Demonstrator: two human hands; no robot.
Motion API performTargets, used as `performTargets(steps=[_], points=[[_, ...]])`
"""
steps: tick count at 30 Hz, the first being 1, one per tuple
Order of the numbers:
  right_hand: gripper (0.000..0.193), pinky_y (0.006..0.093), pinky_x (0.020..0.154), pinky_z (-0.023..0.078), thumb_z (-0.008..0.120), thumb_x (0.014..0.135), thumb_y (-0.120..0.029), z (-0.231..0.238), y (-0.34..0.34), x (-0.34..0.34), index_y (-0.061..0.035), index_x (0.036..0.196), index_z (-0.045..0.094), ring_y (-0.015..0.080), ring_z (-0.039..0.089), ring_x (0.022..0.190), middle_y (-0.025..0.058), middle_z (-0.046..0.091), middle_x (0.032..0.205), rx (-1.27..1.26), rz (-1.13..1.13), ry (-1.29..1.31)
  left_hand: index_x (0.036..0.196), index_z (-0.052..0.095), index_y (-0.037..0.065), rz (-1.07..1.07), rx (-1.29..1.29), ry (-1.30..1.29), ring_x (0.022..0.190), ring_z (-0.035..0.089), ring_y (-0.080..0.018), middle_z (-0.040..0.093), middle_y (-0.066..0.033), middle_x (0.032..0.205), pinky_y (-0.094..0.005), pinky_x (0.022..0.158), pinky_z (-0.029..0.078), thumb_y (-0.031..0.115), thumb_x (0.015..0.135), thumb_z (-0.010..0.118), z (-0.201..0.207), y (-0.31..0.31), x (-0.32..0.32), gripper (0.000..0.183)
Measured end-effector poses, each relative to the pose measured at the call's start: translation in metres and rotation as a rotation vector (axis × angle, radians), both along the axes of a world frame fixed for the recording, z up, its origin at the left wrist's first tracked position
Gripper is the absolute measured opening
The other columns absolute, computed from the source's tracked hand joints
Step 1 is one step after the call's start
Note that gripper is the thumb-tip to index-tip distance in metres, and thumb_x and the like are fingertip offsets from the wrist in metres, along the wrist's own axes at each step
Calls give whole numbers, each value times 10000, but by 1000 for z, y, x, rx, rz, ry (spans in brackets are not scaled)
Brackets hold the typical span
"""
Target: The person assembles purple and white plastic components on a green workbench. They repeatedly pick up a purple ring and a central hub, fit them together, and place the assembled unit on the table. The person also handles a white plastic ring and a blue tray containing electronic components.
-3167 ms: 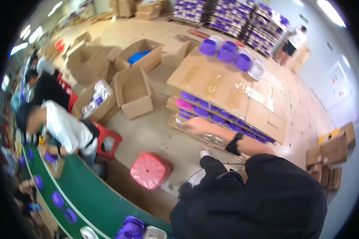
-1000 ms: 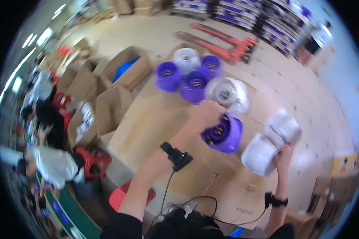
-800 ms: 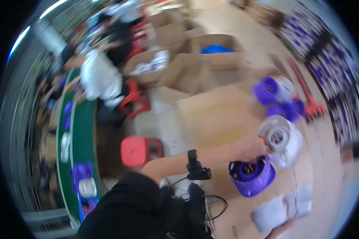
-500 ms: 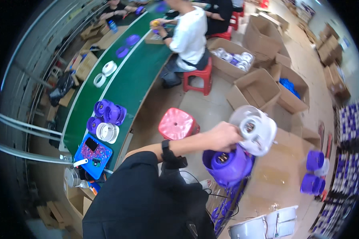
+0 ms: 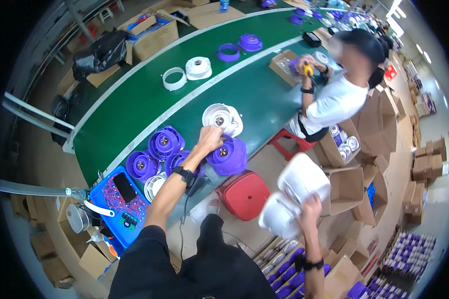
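Observation:
My left hand [image 5: 212,139] is over the green conveyor table with its fingers closed at the meeting rims of a round white housing [image 5: 238,121] and a purple housing [image 5: 233,162]. Both have metal parts at the centre. Low on the right, my right hand [image 5: 311,210] grips two white plastic shells, a boxy upper one [image 5: 304,175] and a rounded lower one [image 5: 278,219]. Just left of my left hand stand more purple housings [image 5: 165,143], and a white ring-shaped part [image 5: 154,187] is partly hidden by my forearm.
A blue tray [image 5: 102,194] holds a phone and pink wires. Farther along the green table [image 5: 264,84] lie white and purple rings. A red stool [image 5: 243,195] stands beside it. A co-worker in white [image 5: 334,99] sits at the right, near open cardboard boxes [image 5: 346,187].
My left hand has moved from the cardboard at the right to the green table, where a white and a purple housing now are. My right hand has come into view holding white shells.

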State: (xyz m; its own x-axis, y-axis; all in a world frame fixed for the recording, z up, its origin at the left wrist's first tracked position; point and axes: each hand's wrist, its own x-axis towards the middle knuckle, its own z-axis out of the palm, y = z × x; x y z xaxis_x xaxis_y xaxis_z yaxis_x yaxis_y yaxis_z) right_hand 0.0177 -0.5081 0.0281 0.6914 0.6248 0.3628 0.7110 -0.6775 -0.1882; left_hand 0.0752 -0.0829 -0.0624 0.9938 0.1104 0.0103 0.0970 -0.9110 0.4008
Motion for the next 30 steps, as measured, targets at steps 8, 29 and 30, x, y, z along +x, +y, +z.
performTargets(steps=[8, 29, 30], points=[[73, 411, 850, 455, 657, 591, -179, -108, 233, 193, -129, 638, 683, 287, 659, 690, 141, 657, 652, -548, 421, 9, 802, 733, 47, 396, 114, 174, 805, 709, -352, 710, -196, 842, -447, 711, 568, 104, 735, 677, -59, 54, 11, 104], [389, 491, 823, 504, 651, 679, -114, -92, 230, 124, -92, 1068, 656, 361, 592, 1002, 154, 648, 1013, -204, 279, 361, 785, 679, 28, 345, 301, 69, 689, 674, -402, 677, -222, 749, -525, 607, 519, 211, 837, 561, -84, 73, -9, 224], [350, 481, 830, 501, 624, 698, -94, -77, 193, 90, -71, 1046, 661, 347, 604, 979, 156, 648, 949, -197, 242, 389, 808, 671, 17, 354, 244, 74, 682, 664, -419, 673, -227, 740, -524, 600, 512, 207, 818, 571, -92, 86, -16, 215]])
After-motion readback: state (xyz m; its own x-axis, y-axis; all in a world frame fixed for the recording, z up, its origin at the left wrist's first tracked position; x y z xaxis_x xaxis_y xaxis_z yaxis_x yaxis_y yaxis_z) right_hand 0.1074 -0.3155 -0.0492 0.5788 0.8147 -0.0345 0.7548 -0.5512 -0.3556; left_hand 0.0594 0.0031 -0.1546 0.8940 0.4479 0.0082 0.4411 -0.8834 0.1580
